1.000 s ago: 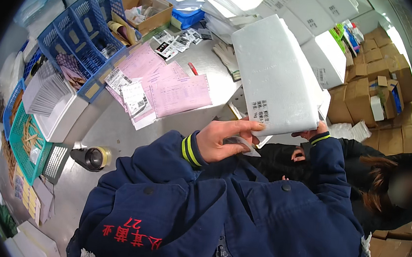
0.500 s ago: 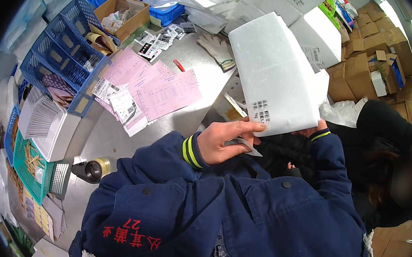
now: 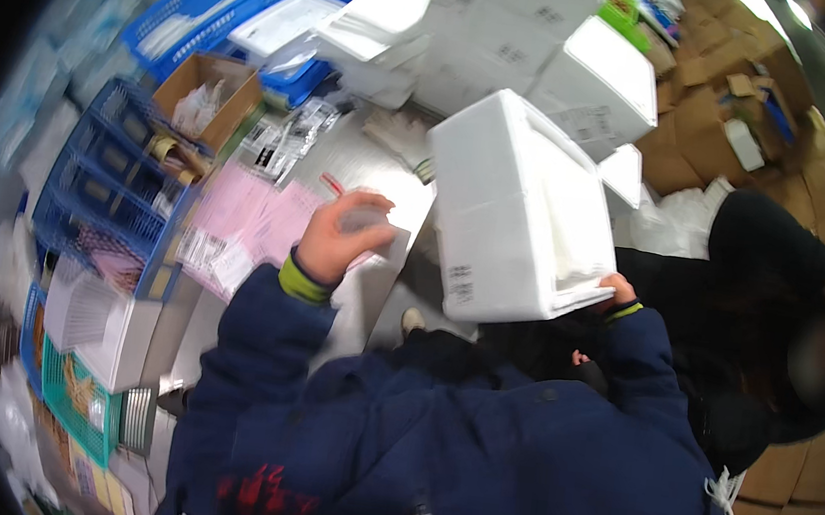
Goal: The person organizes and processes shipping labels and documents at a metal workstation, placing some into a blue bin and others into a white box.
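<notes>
the right hand (image 3: 618, 291) grips a tilted white foam box (image 3: 477, 214) near its lower corner, before the blue jacket (image 3: 474, 435). the left hand (image 3: 339, 235) curls near pink papers (image 3: 266, 214); blur hides whether its fingers hold anything.

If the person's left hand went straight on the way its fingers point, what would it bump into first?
The left hand would likely meet the side of the white foam box that the right hand holds. Depth is unclear in this single, blurred view, so it might pass beneath instead.
</notes>
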